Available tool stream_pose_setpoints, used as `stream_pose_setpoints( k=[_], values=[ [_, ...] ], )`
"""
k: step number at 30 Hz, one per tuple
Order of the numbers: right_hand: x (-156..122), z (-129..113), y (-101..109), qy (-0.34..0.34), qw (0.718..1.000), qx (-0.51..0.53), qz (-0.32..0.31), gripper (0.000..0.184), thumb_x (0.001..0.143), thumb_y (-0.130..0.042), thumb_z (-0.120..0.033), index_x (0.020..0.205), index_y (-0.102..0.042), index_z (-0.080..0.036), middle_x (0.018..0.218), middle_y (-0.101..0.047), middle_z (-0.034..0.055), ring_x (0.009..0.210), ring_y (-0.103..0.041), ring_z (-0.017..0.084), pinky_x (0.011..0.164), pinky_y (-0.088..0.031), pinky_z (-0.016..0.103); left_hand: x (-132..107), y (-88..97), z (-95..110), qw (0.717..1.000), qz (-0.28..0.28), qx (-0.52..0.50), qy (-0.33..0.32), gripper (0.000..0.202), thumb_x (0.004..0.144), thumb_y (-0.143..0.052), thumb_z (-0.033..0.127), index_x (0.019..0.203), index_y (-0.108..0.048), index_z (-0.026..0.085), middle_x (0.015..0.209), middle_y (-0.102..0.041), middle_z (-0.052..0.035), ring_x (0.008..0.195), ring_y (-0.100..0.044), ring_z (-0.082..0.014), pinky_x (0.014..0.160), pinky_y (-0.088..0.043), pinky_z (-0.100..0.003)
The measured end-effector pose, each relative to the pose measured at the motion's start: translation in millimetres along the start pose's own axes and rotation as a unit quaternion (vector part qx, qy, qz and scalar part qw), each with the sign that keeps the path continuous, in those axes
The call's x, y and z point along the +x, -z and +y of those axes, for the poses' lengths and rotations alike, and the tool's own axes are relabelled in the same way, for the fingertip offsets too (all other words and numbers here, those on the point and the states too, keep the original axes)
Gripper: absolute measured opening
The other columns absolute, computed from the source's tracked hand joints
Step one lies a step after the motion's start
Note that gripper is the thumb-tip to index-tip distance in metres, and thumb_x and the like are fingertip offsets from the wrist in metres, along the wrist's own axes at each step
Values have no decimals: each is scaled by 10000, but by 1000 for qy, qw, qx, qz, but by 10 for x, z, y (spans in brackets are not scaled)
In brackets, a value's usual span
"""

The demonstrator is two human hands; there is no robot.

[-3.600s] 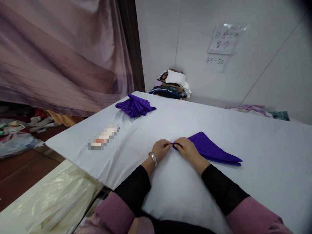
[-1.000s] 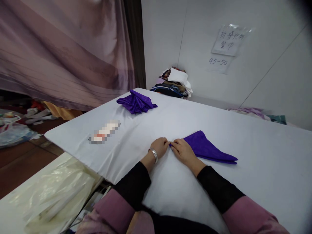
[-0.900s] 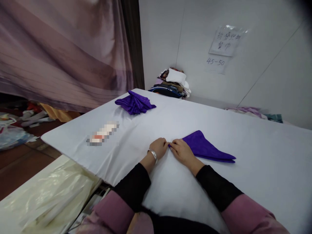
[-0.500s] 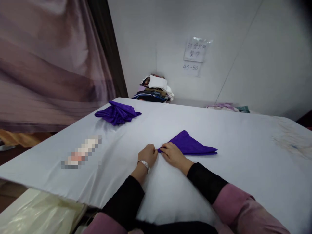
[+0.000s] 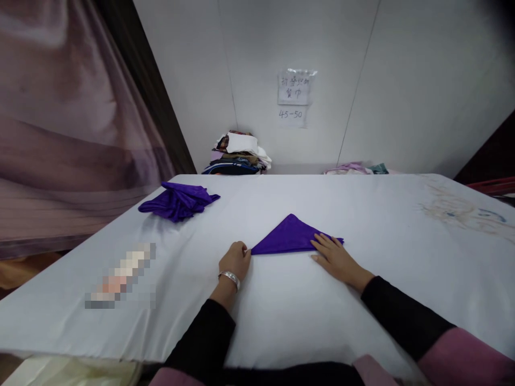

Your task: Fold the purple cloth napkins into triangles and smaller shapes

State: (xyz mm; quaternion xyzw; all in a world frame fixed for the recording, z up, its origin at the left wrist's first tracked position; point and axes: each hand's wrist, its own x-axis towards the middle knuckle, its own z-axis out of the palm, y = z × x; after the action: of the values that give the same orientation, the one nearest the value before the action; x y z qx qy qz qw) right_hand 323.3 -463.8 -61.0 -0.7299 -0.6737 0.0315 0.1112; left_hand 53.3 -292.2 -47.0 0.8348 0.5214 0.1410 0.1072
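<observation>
A purple cloth napkin (image 5: 287,236), folded into a triangle, lies on the white-covered table (image 5: 277,305) with its long edge toward me and its peak pointing away. My left hand (image 5: 235,262), with a silver bracelet at the wrist, pinches the napkin's left corner. Near the right corner, my right hand (image 5: 332,257) lies flat with its fingers stretched out over the cloth. The tip of that corner shows just beyond the fingers.
Crumpled purple cloth (image 5: 179,201) lies at the table's far left. A blurred-out item (image 5: 120,276) is nearer on the left. Behind the table are a stack of folded fabrics (image 5: 237,153) and a wall sign (image 5: 293,96). A pinkish curtain (image 5: 68,134) hangs at left.
My right hand has slid rightward along the napkin's near edge, from the left corner to the right one, and its fingers have spread. My left hand stays at the left corner. The view has shifted.
</observation>
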Motion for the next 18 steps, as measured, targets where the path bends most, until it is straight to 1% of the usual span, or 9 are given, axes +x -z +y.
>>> stream_pose_setpoints(
  k=[3, 5, 7, 9, 11, 12, 14, 16, 18],
  values=[
    [-58, 100, -12, -18, 1000, -16, 5, 610, 908, -224, -568, 1382, -353, -207, 1460, -267, 108, 1354, -172, 268, 1059, -152, 521, 1, 1, 6, 999, 19, 7, -46, 175, 832, -457, 222, 977, -554, 203, 1004, -610, -45, 911, -583, -174, 721, -459, -280],
    [-56, 102, -28, -17, 1000, -20, 7, 618, 905, -218, -577, 1389, -339, -213, 1464, -257, 107, 1355, -164, 270, 1058, -145, 522, 7, 15, 57, 996, 32, 18, -79, 268, 812, -454, 155, 1060, -549, 191, 1114, -584, -74, 1042, -534, -199, 848, -434, -313],
    [-45, 88, -38, -16, 1000, -19, 7, 627, 902, -213, -585, 1393, -330, -212, 1467, -252, 107, 1355, -162, 271, 1058, -146, 517, 20, 34, 175, 992, 43, 31, -115, 356, 787, -449, 104, 1121, -539, 185, 1203, -552, -91, 1131, -481, -218, 942, -383, -354],
    [-38, 80, -44, -16, 1000, -16, 5, 639, 899, -209, -593, 1395, -326, -207, 1468, -249, 106, 1355, -162, 272, 1059, -151, 509, 45, 42, 367, 983, 48, 41, -173, 397, 788, -438, 99, 1166, -527, 183, 1266, -523, -96, 1194, -436, -223, 1003, -331, -383],
    [-38, 84, -50, -17, 1000, -14, 8, 651, 895, -209, -601, 1396, -326, -202, 1468, -251, 109, 1354, -165, 274, 1058, -154, 505, 83, 24, 605, 968, 39, 44, -243, 394, 831, -422, 167, 1217, -499, 188, 1322, -486, -90, 1250, -382, -223, 1050, -274, -412],
    [-38, 89, -54, -18, 1000, -14, 10, 653, 893, -211, -604, 1395, -327, -202, 1466, -253, 111, 1353, -169, 276, 1057, -156, 506, 107, 2, 722, 961, 26, 43, -272, 396, 856, -414, 228, 1246, -476, 196, 1356, -456, -84, 1278, -347, -225, 1067, -245, -432],
    [-38, 102, -65, -17, 1000, -13, 16, 650, 891, -218, -606, 1394, -329, -210, 1463, -261, 114, 1350, -177, 280, 1053, -158, 513, 161, -69, 910, 950, -10, 45, -309, 455, 883, -391, 379, 1305, -417, 212, 1427, -365, -71, 1329, -261, -232, 1088, -188, -474],
    [-37, 111, -72, -14, 1000, -10, 18, 643, 891, -224, -605, 1394, -329, -218, 1462, -265, 113, 1349, -184, 281, 1051, -156, 518, 214, -167, 995, 945, -54, 56, -318, 572, 872, -350, 520, 1354, -351, 211, 1473, -271, -74, 1359, -184, -245, 1091, -145, -510],
    [-36, 111, -71, -14, 1000, -6, 15, 640, 892, -224, -603, 1394, -327, -221, 1464, -260, 107, 1350, -180, 276, 1054, -156, 513, 253, -273, 971, 947, -93, 71, -300, 680, 849, -283, 617, 1383, -302, 196, 1489, -218, -89, 1369, -142, -261, 1085, -126, -537]
  ],
)
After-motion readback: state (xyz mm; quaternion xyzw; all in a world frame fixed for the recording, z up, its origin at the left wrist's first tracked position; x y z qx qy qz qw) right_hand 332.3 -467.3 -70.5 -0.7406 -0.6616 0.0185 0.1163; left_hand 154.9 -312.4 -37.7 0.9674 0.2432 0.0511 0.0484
